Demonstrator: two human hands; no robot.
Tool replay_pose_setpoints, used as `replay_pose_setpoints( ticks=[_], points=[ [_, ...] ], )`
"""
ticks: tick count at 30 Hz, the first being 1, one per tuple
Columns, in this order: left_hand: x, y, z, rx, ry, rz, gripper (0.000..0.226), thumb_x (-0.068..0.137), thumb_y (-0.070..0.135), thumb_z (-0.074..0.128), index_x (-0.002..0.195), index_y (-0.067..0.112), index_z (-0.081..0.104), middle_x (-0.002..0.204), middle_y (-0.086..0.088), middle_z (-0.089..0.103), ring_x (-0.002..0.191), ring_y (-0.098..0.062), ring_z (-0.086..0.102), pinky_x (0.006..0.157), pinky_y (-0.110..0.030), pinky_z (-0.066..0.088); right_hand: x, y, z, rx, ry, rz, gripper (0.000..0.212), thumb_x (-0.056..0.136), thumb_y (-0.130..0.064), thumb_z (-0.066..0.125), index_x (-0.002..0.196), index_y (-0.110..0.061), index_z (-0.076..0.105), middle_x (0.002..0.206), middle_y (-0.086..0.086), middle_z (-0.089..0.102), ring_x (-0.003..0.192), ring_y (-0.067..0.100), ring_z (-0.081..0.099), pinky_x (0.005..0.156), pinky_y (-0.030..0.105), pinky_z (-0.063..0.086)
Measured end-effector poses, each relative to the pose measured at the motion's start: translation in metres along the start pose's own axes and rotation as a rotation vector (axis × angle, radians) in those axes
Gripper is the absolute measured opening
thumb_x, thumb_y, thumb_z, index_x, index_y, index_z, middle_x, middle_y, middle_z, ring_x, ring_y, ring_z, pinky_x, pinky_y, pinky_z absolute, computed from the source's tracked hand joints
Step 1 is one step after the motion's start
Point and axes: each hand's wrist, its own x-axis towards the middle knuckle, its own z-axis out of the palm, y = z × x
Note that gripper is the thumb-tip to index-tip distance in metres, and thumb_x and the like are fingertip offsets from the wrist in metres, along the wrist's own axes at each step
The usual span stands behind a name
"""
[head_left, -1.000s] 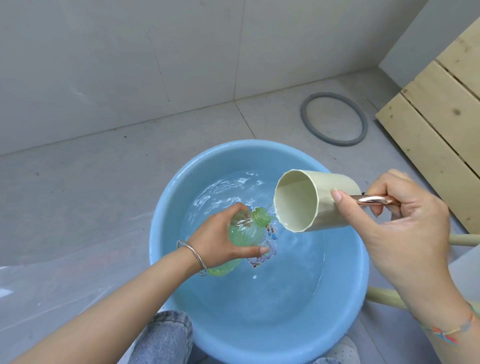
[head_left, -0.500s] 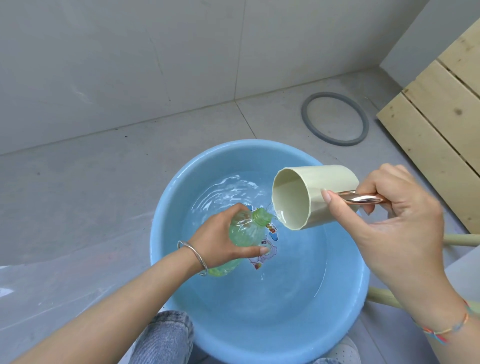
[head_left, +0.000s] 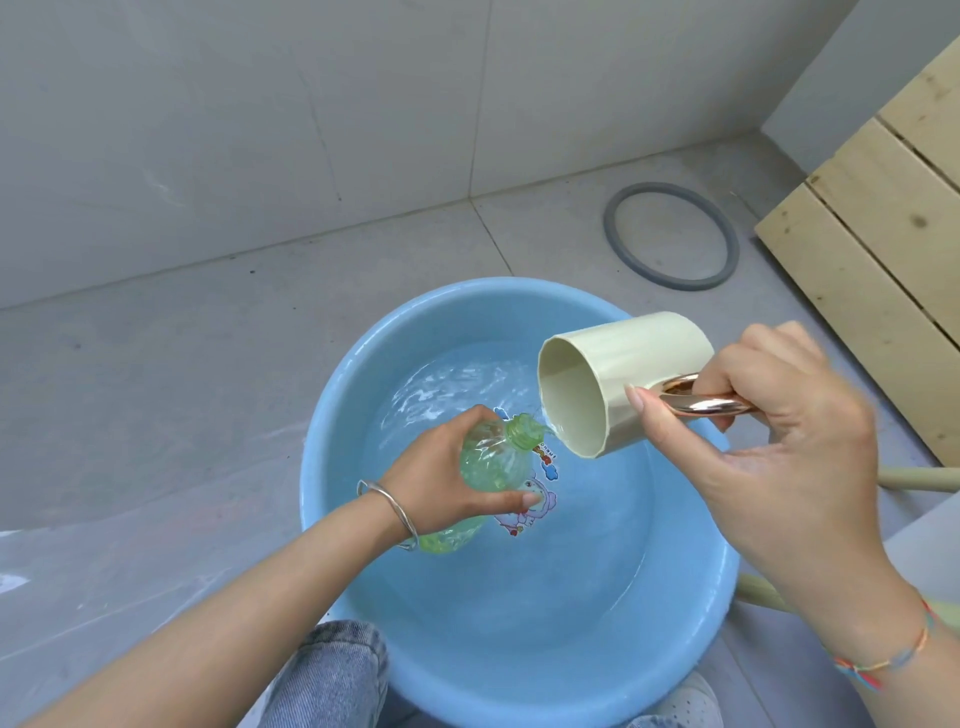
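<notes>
- blue plastic basin (head_left: 332, 467) on the tiled floor, shallow water inside
- green clear bottle (head_left: 485, 467) tilted over the water, mouth at the cup lip
- cream cup (head_left: 613, 379) tipped sideways, water trickling into the bottle mouth
- left hand (head_left: 441, 473) wraps the bottle body
- right hand (head_left: 779, 415) grips the cup's copper handle (head_left: 701, 402), thumb extended along the cup wall

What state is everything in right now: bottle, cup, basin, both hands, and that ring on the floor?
green plastic bottle, uncapped, tilted, mouth at the cup's lip, taking water.
cream cup, tipped on its side, pouring a thin stream.
blue basin, holds rippling water.
left hand, grips the bottle over the basin.
right hand, holds the cup by its rose-gold handle.
grey ring, lying flat on the floor.
</notes>
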Motion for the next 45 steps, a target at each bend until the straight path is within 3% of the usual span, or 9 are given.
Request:
replay_pose_setpoints(
  ticks=[7, 13, 18, 26, 29, 33, 36, 40, 45],
  points=[
    [-0.001, 0.000, 0.000, 0.000, 0.009, -0.013, 0.062, 0.062, 0.052, 0.083, 0.111, 0.031, 0.051, 0.108, 0.018, 0.060, 0.100, 0.001, 0.053, 0.080, 0.000, 0.034, 0.001, -0.003, 0.001, -0.018, -0.011, -0.063, 0.037, 0.077, -0.020, 0.073, 0.056, -0.007, 0.046, 0.059, -0.003, 0.033, 0.067, 0.018, 0.026, 0.063, 0.026, 0.025],
    [0.001, -0.002, 0.002, 0.003, 0.007, -0.009, 0.064, 0.061, 0.056, 0.082, 0.112, 0.030, 0.052, 0.109, 0.016, 0.062, 0.103, -0.003, 0.056, 0.092, -0.022, 0.043, 0.001, -0.004, 0.004, -0.065, -0.009, -0.186, 0.036, 0.078, -0.018, 0.073, 0.055, -0.007, 0.048, 0.062, -0.005, 0.032, 0.070, 0.013, 0.023, 0.069, 0.022, 0.026],
    [0.001, -0.001, 0.002, -0.006, 0.010, -0.004, 0.061, 0.061, 0.056, 0.081, 0.109, 0.031, 0.053, 0.107, 0.018, 0.062, 0.101, -0.002, 0.056, 0.090, -0.021, 0.043, -0.002, -0.003, 0.006, -0.096, 0.010, -0.285, 0.035, 0.081, -0.017, 0.070, 0.054, -0.006, 0.051, 0.058, 0.002, 0.042, 0.072, 0.011, 0.026, 0.079, 0.020, 0.027],
    [0.002, -0.001, 0.001, -0.002, 0.015, -0.004, 0.063, 0.059, 0.061, 0.082, 0.107, 0.034, 0.052, 0.104, 0.022, 0.060, 0.099, 0.000, 0.056, 0.086, -0.017, 0.043, -0.003, -0.001, 0.007, -0.104, 0.057, -0.308, 0.036, 0.081, -0.016, 0.072, 0.054, -0.007, 0.050, 0.058, 0.000, 0.040, 0.074, 0.009, 0.023, 0.078, 0.021, 0.028],
    [0.002, 0.002, -0.001, 0.003, 0.039, -0.004, 0.058, 0.062, 0.052, 0.083, 0.107, 0.031, 0.052, 0.103, 0.019, 0.060, 0.096, -0.001, 0.054, 0.081, -0.010, 0.039, -0.002, 0.000, 0.005, -0.062, 0.093, -0.191, 0.036, 0.081, -0.019, 0.072, 0.056, -0.010, 0.047, 0.062, -0.006, 0.032, 0.070, 0.012, 0.024, 0.073, 0.020, 0.028],
    [0.004, 0.001, -0.005, 0.000, 0.069, 0.001, 0.059, 0.062, 0.053, 0.082, 0.107, 0.030, 0.051, 0.103, 0.020, 0.059, 0.096, -0.002, 0.055, 0.081, -0.014, 0.039, -0.001, 0.013, 0.003, 0.100, 0.125, 0.215, 0.044, 0.081, -0.022, 0.074, 0.057, -0.008, 0.041, 0.056, 0.004, 0.036, 0.058, 0.005, 0.035, 0.059, 0.013, 0.028],
    [0.004, 0.002, -0.008, 0.003, 0.071, -0.012, 0.057, 0.062, 0.053, 0.081, 0.104, 0.035, 0.047, 0.100, 0.028, 0.053, 0.093, 0.008, 0.051, 0.078, 0.000, 0.034, -0.004, 0.025, 0.006, 0.235, 0.109, 0.436, 0.043, 0.079, -0.021, 0.076, 0.057, -0.003, 0.044, 0.059, 0.007, 0.044, 0.049, 0.004, 0.034, 0.048, 0.012, 0.026],
    [0.004, 0.006, -0.012, -0.022, 0.096, -0.012, 0.058, 0.053, 0.064, 0.072, 0.099, 0.040, 0.046, 0.098, 0.029, 0.054, 0.094, 0.013, 0.051, 0.075, -0.003, 0.034, -0.016, 0.047, 0.021, 0.243, 0.007, 0.534, 0.045, 0.079, -0.022, 0.076, 0.060, 0.005, 0.045, 0.048, -0.006, 0.034, 0.047, 0.007, 0.029, 0.044, 0.016, 0.022],
    [0.006, 0.003, -0.013, -0.043, 0.126, -0.027, 0.056, 0.053, 0.065, 0.073, 0.096, 0.045, 0.044, 0.101, 0.032, 0.052, 0.097, 0.023, 0.046, 0.078, 0.003, 0.032, -0.036, 0.074, 0.046, 0.095, -0.121, 0.482, 0.044, 0.080, -0.018, 0.074, 0.057, -0.005, 0.039, 0.055, 0.001, 0.038, 0.056, 0.014, 0.034, 0.053, 0.024, 0.025]
  ],
)
